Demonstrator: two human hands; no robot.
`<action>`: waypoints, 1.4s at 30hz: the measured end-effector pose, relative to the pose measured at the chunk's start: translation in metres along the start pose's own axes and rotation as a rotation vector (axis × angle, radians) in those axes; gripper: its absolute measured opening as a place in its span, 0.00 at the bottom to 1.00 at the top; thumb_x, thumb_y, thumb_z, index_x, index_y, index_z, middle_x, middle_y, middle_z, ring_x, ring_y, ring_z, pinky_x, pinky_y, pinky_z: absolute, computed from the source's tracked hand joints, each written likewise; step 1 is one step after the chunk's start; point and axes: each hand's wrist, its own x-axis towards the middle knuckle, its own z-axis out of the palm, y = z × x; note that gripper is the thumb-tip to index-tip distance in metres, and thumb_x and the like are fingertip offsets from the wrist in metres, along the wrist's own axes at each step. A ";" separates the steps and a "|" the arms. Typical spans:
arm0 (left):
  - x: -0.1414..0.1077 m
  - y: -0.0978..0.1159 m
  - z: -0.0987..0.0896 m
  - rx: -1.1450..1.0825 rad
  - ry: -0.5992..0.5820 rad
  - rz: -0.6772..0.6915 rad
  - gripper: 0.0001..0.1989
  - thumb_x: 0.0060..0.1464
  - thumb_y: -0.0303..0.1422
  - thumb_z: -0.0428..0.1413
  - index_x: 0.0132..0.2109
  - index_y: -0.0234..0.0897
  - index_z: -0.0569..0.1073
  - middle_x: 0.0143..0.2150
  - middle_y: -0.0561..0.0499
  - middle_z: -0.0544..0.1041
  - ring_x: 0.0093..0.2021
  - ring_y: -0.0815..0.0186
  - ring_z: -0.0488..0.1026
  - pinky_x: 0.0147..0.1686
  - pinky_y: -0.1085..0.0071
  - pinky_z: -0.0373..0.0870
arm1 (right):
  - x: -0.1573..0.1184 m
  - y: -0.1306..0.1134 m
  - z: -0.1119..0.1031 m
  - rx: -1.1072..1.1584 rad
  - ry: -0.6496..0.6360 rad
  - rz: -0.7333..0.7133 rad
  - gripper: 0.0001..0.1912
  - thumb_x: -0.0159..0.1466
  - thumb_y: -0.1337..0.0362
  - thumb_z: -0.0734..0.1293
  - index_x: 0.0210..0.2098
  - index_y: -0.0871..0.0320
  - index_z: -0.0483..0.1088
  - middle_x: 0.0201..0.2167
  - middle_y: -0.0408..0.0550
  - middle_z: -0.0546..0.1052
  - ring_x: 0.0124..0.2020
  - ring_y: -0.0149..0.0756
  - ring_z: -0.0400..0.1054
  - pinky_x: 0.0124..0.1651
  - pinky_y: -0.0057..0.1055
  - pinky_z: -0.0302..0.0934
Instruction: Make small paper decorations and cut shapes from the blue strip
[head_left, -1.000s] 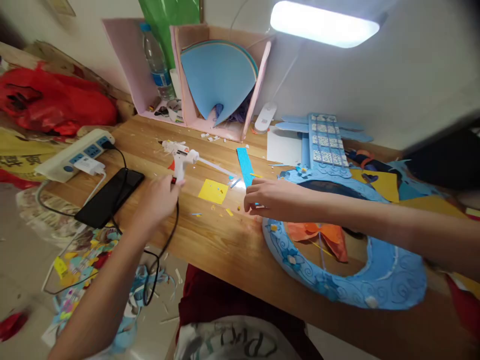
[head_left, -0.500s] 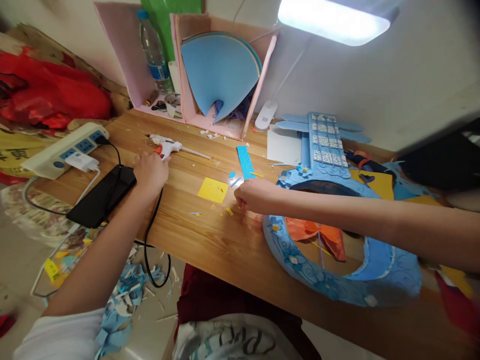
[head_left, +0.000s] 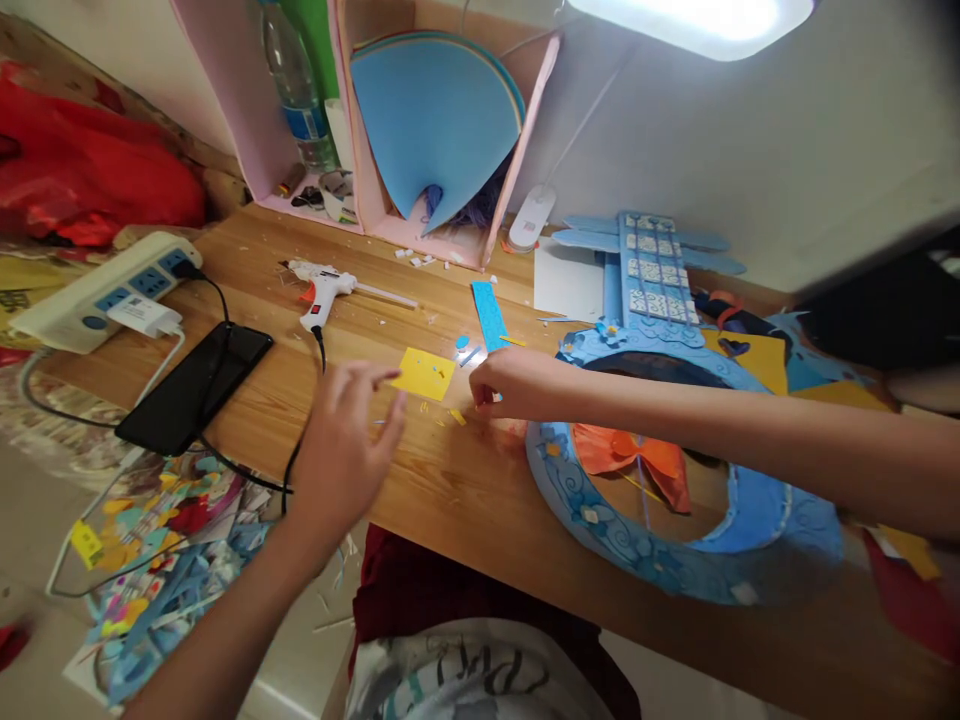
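Observation:
My left hand [head_left: 349, 435] is in the air over the front of the desk, fingers apart and holding nothing. Beyond it a white glue gun [head_left: 328, 290] lies on its side, a glue stick jutting from its back. My right hand [head_left: 514, 385] rests low with its fingers curled together; what they pinch is too small to make out. Close by are a blue glitter strip [head_left: 489, 315], a yellow paper square [head_left: 424, 374] and a small blue disc [head_left: 462, 342]. Under my right forearm lies a blue decorated ring [head_left: 600, 520] with an orange bow [head_left: 637, 450] inside.
A black phone [head_left: 195, 390] and a white power strip [head_left: 105, 295] occupy the left side, with cables hanging off the edge. A pink shelf box [head_left: 352, 130] holding a bottle [head_left: 292, 90] and blue sheets [head_left: 439, 120] stands at the back. Paper scraps [head_left: 180, 560] litter the floor.
My left hand has let go of the glue gun and come right and nearer to me, its fingers spreading. The glue gun stays lying on the desk. My right hand has barely moved.

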 end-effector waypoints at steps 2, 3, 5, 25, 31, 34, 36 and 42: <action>-0.012 0.017 0.011 -0.177 -0.134 -0.034 0.11 0.58 0.34 0.50 0.46 0.36 0.70 0.44 0.45 0.72 0.45 0.62 0.69 0.46 0.66 0.65 | -0.011 -0.001 -0.006 0.136 0.045 -0.053 0.05 0.55 0.71 0.66 0.29 0.60 0.75 0.27 0.45 0.77 0.28 0.30 0.68 0.29 0.25 0.54; -0.015 0.023 0.016 -0.274 -0.182 -0.077 0.11 0.59 0.35 0.50 0.45 0.36 0.71 0.43 0.46 0.73 0.43 0.63 0.69 0.43 0.67 0.65 | -0.018 -0.002 -0.009 0.191 0.076 -0.083 0.05 0.56 0.71 0.66 0.30 0.60 0.75 0.27 0.44 0.77 0.28 0.29 0.68 0.30 0.24 0.56; -0.017 0.033 0.025 -0.501 -0.258 -0.220 0.12 0.59 0.38 0.49 0.43 0.37 0.73 0.41 0.48 0.76 0.40 0.65 0.71 0.38 0.70 0.66 | -0.034 -0.007 -0.015 0.238 0.170 -0.141 0.04 0.56 0.71 0.67 0.29 0.60 0.74 0.26 0.43 0.76 0.29 0.29 0.68 0.31 0.24 0.57; -0.019 0.072 0.032 -1.325 -0.674 -0.636 0.07 0.39 0.35 0.66 0.27 0.37 0.79 0.23 0.54 0.77 0.26 0.71 0.72 0.32 0.75 0.69 | -0.119 -0.030 0.004 0.293 0.535 -0.249 0.05 0.63 0.69 0.63 0.32 0.57 0.71 0.28 0.45 0.74 0.33 0.32 0.65 0.35 0.28 0.60; -0.027 0.075 0.033 -1.371 -0.671 -0.644 0.06 0.39 0.33 0.67 0.29 0.39 0.80 0.28 0.53 0.80 0.29 0.71 0.74 0.33 0.76 0.70 | -0.128 -0.037 0.010 0.297 0.626 -0.194 0.06 0.62 0.70 0.63 0.31 0.54 0.70 0.28 0.45 0.74 0.33 0.34 0.64 0.38 0.33 0.62; -0.029 0.077 0.034 -1.361 -0.691 -0.630 0.06 0.39 0.33 0.67 0.29 0.39 0.80 0.29 0.53 0.80 0.30 0.70 0.75 0.33 0.76 0.71 | -0.131 -0.038 0.013 0.306 0.644 -0.195 0.07 0.62 0.70 0.63 0.32 0.53 0.70 0.28 0.44 0.74 0.32 0.35 0.65 0.38 0.34 0.63; -0.029 0.079 0.033 -1.366 -0.712 -0.621 0.05 0.39 0.32 0.66 0.29 0.40 0.80 0.29 0.54 0.80 0.30 0.70 0.75 0.34 0.76 0.71 | -0.133 -0.039 0.014 0.311 0.653 -0.196 0.07 0.63 0.70 0.63 0.32 0.52 0.69 0.28 0.44 0.73 0.31 0.35 0.65 0.37 0.34 0.63; -0.029 0.079 0.033 -1.316 -0.747 -0.604 0.09 0.40 0.31 0.66 0.33 0.40 0.80 0.32 0.52 0.81 0.34 0.67 0.77 0.36 0.74 0.72 | -0.149 -0.035 0.014 0.285 0.610 -0.119 0.06 0.64 0.66 0.62 0.33 0.51 0.70 0.27 0.44 0.73 0.33 0.35 0.67 0.36 0.33 0.64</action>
